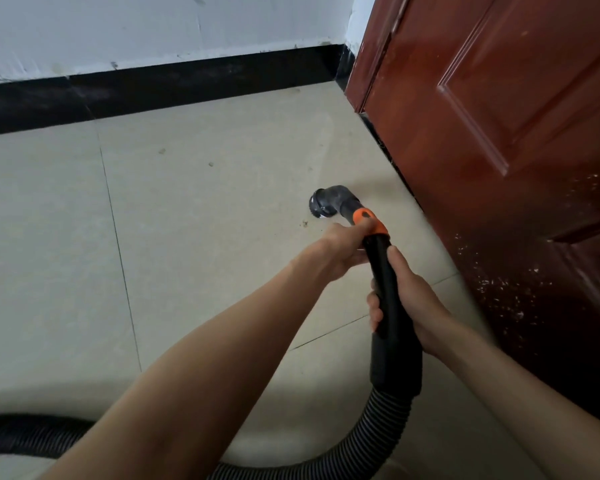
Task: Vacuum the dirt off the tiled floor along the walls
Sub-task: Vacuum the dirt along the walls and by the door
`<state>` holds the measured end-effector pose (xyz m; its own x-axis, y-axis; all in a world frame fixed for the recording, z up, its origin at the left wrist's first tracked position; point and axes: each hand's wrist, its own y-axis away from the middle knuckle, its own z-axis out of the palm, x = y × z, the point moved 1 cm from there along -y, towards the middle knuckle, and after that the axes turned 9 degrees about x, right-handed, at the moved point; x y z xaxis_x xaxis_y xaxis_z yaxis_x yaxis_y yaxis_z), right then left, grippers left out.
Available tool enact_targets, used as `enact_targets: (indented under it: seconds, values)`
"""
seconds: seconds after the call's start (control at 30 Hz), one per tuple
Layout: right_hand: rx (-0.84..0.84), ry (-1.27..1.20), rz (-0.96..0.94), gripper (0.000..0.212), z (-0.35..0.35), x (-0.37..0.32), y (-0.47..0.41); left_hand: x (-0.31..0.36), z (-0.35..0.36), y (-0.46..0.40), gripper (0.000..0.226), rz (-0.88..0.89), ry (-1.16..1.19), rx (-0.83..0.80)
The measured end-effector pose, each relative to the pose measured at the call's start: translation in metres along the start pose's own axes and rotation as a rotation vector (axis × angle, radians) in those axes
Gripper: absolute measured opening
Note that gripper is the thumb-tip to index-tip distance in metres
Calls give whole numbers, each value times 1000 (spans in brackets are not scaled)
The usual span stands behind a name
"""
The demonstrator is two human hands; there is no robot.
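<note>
Gripping the black tube, the left hand curls its fingers just behind the orange collar; right hand wraps lower down. Beyond the fingers, the nozzle meets the tiled floor beside dirt specks, near the door.

The ribbed hose runs out past the bottom and left edges, its middle hidden behind the left forearm.

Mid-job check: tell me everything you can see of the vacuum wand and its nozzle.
The vacuum wand is a black, plastic-looking tube with an orange collar, ending in a grey angled nozzle low over the tiled floor beside the red-brown door. The left hand grips near the collar, the right hand lower down. A ribbed hose trails behind.
</note>
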<state>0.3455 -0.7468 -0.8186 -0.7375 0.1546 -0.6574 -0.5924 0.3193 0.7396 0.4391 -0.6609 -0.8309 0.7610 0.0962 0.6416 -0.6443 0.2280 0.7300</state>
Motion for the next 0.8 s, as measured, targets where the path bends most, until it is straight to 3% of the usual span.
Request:
enact_targets:
  seconds: [0.13, 0.23, 0.53, 0.8]
  values:
    - [-15, -113, 96, 60, -17, 15, 12, -17, 15, 9, 42, -39, -73, -38]
    - [-46, -135, 125, 60, -25, 20, 19, -26, 19, 14, 31, -40, -50, -68]
    - [-53, 11, 55, 59, 0, 12, 19, -23, -5, 12, 39, 2, 51, 13]
    - [-130, 126, 3, 58, 37, -24, 11, 6, -33, 7, 24, 38, 211, 126]
